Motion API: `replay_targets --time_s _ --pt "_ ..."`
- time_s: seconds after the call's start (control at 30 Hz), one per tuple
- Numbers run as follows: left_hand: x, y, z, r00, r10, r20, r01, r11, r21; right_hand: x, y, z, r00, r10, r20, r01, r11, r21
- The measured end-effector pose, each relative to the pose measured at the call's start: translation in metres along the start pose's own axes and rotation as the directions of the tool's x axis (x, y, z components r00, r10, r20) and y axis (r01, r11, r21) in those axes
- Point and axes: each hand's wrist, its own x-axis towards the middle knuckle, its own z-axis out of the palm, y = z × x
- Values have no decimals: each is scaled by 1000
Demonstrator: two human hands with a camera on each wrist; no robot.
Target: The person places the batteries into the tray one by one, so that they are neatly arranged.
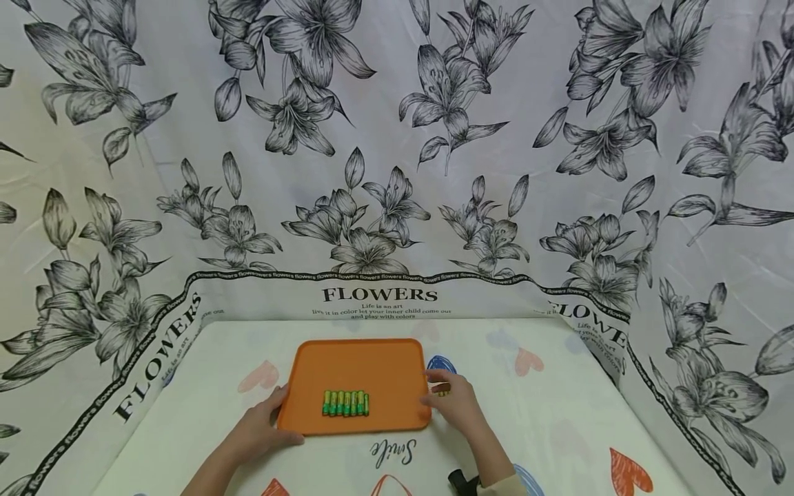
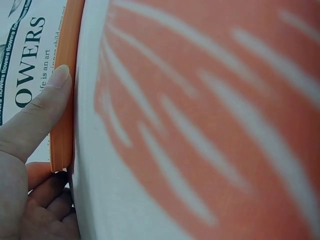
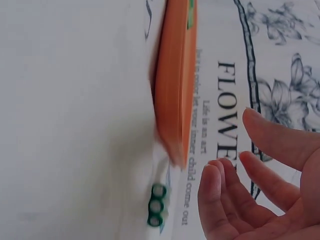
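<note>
An orange tray (image 1: pixel 353 365) lies on the patterned cloth, bearing a short row of green-and-yellow batteries (image 1: pixel 345 404) side by side. At its left edge my left hand (image 1: pixel 263 424) grips the tray; in the left wrist view the thumb presses the rim and a finger goes beneath. My right hand (image 1: pixel 455 403) is by the tray's right edge, its fingers loosely bent and holding nothing in the right wrist view. Past the tray's corner in that view show three green round ends (image 3: pixel 156 205), seemingly more batteries, partly hidden behind the right hand in the head view.
White cloth (image 1: pixel 521 413) printed with hearts and lettering covers the table. A flower-printed curtain (image 1: pixel 372 207) stands along the back and both sides. A small black object (image 1: pixel 462 482) is at the right wrist.
</note>
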Motion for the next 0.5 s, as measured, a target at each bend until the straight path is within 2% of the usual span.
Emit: replay_targets --time_s 0.2,0.4,0.5 --pt "0 0 0 1000 -7 3 7 1000 -1 -1 14 -19 997 48 -62 -47 999 10" --pt "0 -1 0 1000 -15 -2 15 1000 7 2 30 -29 988 137 -68 -139 990 -20" --pt "0 -1 0 1000 -9 -2 9 1000 7 3 37 -32 985 159 -71 -162 985 -52"
